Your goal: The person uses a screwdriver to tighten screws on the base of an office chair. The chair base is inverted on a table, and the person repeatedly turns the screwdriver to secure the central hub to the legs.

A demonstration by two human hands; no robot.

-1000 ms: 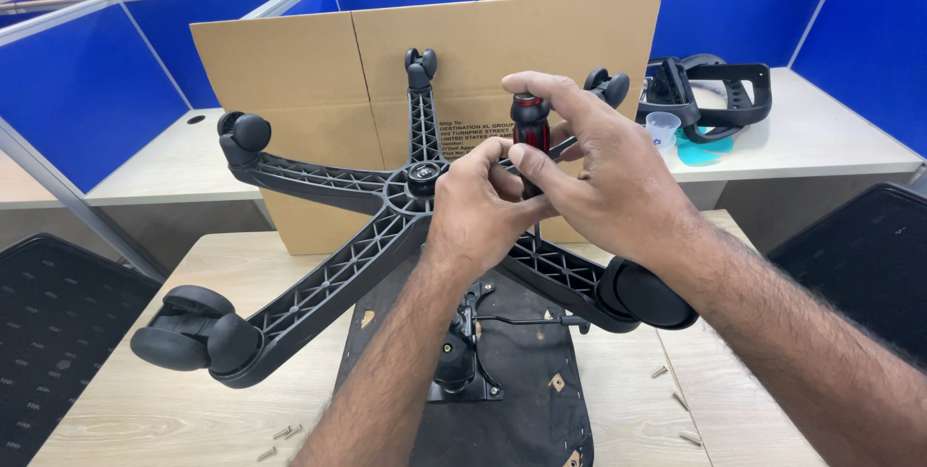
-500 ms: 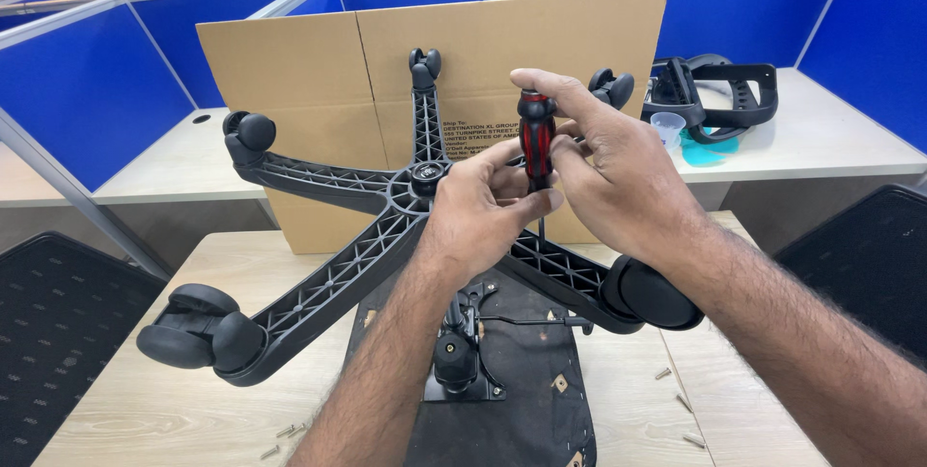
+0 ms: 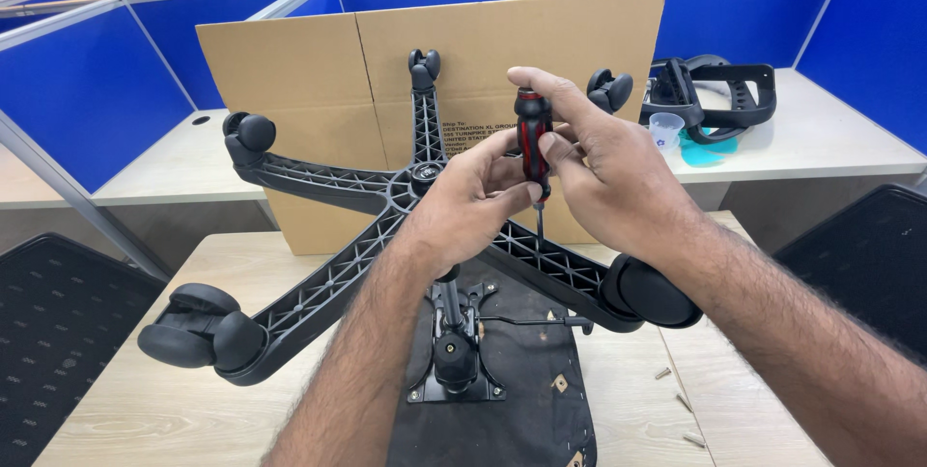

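Head view: right hand (image 3: 618, 177) is pinched on a red-and-black-handled screwdriver (image 3: 532, 143), shaft pointing down; left hand (image 3: 473, 206) closes on the handle's lower end, above the black five-arm plastic chair base (image 3: 386, 206), which sits inverted on the upturned black seat (image 3: 512, 380) on the wooden table (image 3: 145, 399). Judgement: the screwdriver is light and rigid with a grippy handle, best held mid-handle; the base is stiff and bulky, best gripped near the hub. Since earlier frames, the screwdriver has turned upright.
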